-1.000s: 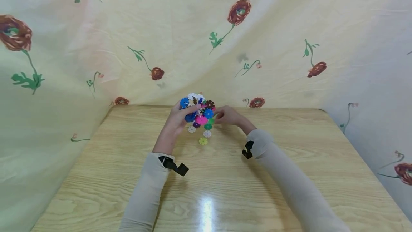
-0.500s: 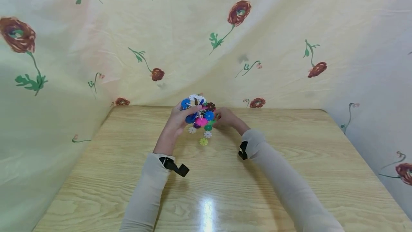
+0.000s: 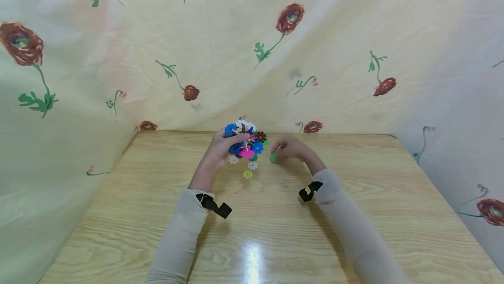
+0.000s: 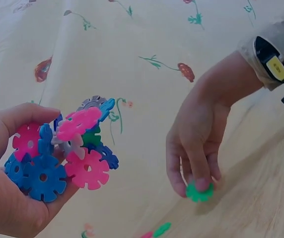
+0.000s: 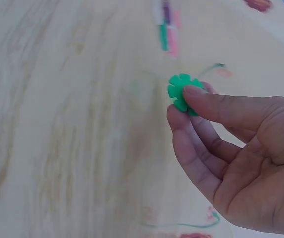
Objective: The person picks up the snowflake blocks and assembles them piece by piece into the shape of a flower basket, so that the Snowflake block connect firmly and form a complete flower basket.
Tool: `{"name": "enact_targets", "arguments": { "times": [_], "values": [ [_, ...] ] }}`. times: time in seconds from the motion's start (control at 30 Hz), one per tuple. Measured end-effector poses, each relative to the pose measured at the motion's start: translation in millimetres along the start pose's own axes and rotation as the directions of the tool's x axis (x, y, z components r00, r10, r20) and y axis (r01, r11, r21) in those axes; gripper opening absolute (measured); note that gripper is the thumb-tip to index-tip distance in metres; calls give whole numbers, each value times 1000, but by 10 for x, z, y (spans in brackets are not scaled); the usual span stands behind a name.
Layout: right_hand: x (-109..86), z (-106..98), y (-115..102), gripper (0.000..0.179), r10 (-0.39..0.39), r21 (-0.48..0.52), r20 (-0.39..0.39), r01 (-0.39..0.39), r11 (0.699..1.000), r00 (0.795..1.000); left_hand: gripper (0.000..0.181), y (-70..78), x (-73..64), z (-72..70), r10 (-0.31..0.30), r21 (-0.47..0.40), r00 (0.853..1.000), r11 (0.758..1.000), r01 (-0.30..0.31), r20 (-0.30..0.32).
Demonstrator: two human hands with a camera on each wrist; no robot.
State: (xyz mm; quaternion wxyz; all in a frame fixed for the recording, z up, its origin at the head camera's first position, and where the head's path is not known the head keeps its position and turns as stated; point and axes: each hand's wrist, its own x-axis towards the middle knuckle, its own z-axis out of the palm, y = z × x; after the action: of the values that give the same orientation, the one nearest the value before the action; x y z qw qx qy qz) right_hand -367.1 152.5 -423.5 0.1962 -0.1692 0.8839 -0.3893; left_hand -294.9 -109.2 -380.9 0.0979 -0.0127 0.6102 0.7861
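My left hand (image 3: 218, 148) grips a cluster of interlocking snowflake discs (image 3: 247, 153) in blue, pink, white, brown and other colours. In the left wrist view its palm and thumb lie around blue (image 4: 43, 177) and pink discs (image 4: 87, 168). To the right of the cluster, my right hand (image 3: 293, 147) pinches a single green snowflake disc (image 3: 273, 157) between thumb and fingertips, apart from the cluster. Notches show along that disc's edge in the right wrist view. Below the cluster in the head view are a white disc (image 3: 253, 165) and a yellow disc (image 3: 247, 174).
A light wood-grain table (image 3: 252, 222) lies beneath both forearms. Behind it and at both sides hangs a pale cloth (image 3: 224, 47) printed with red flowers. Pink, green and purple discs, seen edge-on, show blurred in the right wrist view (image 5: 167, 29).
My right hand has drawn away from the cluster to the right, and the green disc now shows in its fingertips. My left hand keeps its grip, nearly in place.
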Motion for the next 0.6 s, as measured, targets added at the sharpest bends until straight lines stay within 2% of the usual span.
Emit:
{"name": "enact_targets", "arguments": {
  "times": [0.17, 0.3, 0.43, 0.6],
  "values": [
    [-222, -139, -86, 27, -16, 128, -51, 22, 992, 999, 27, -52, 14, 31, 27, 47, 999, 998, -29, 45],
    [-388, -206, -260, 30, -84, 249, -155, 122, 961, 984, 31, -97, 24, 52, 41, 69, 997, 997, -45, 65],
    [-500, -187, -451, 30, -157, 336, -276, 248, 908, 948, 39, -113, 14, 81, 34, 87, 998, 995, -39, 59],
    [-547, -91, -641, 27, -264, 342, -406, 413, 844, 875, 38, -113, 9, 106, 30, 112, 998, 993, -35, 48]
  ]
}}
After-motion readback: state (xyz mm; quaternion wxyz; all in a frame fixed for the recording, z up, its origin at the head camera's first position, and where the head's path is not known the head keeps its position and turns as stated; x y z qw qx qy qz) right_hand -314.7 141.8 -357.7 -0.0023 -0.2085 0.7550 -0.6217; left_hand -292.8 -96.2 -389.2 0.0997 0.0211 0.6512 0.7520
